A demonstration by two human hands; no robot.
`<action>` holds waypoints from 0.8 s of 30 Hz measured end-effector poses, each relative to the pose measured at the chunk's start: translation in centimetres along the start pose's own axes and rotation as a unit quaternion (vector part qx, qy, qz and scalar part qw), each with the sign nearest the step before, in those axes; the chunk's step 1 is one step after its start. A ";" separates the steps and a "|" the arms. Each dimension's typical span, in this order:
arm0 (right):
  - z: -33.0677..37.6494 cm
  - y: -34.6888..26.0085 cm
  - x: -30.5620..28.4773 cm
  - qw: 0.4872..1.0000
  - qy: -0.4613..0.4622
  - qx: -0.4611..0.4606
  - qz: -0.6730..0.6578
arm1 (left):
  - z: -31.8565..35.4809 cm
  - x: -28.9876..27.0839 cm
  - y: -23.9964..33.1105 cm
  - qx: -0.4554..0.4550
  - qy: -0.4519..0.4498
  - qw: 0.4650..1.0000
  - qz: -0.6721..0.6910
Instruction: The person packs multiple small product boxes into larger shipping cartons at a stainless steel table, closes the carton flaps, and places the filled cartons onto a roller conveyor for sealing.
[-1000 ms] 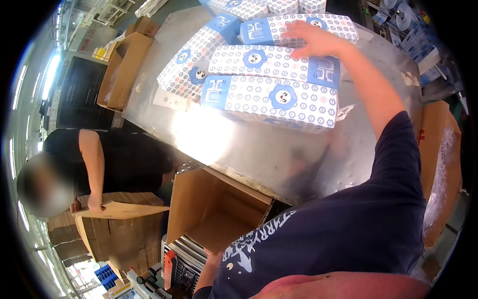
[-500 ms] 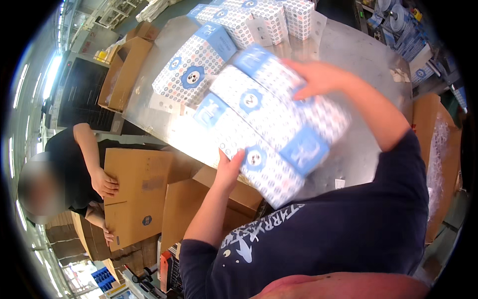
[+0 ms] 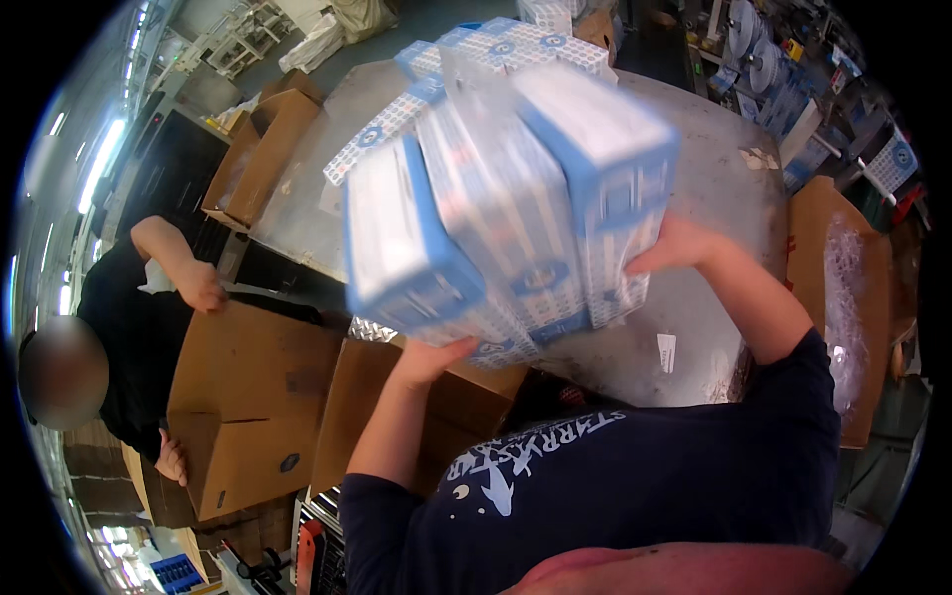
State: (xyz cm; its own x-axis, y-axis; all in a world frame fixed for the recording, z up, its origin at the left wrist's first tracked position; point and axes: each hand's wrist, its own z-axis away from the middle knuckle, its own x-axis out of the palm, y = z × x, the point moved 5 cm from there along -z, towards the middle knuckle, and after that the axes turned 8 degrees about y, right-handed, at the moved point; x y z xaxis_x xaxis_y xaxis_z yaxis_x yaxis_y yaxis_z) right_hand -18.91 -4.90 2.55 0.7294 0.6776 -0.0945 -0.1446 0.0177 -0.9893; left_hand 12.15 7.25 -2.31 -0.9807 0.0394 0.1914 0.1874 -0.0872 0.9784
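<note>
Raised over the metal table (image 3: 709, 322) is a bundle of white boxes (image 3: 496, 208) with blue ends and a small repeated print. The boxes stand side by side, slightly smeared by motion. My left hand (image 3: 431, 359) is closed under the near left lower edge of the bundle, part of its fingers hidden beneath. On the right, my right hand (image 3: 679, 245) grips the lower side of the same bundle, its fingertips out of sight behind. An open cardboard carton (image 3: 352, 412) stands just below and left of my left hand.
A co-worker at the left holds another brown carton (image 3: 268, 382) with both hands. Similar printed boxes (image 3: 545, 45) stand at the table's far side. A carton with clear plastic wrap (image 3: 843, 288) is at the right, and an open carton (image 3: 258, 149) at the far left.
The bundle has been lifted and tipped, so its blue ends now face me. My right hand has moved from its top down to its right side. The co-worker's carton has tilted and shifted left.
</note>
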 end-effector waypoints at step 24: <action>4.7 -2.2 15.9 0.999 0.021 0.000 0.043 | 21.4 -19.5 -12.5 -0.333 0.086 0.897 -0.276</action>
State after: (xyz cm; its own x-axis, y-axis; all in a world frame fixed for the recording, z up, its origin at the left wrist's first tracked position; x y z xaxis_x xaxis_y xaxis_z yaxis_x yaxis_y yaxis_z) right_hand -10.15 9.23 3.72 0.7416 0.6455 -0.1829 -0.2080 -0.0380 -0.9774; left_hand 30.10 28.83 -16.64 -0.9185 0.1113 -0.3795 -0.3488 -0.6800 0.6449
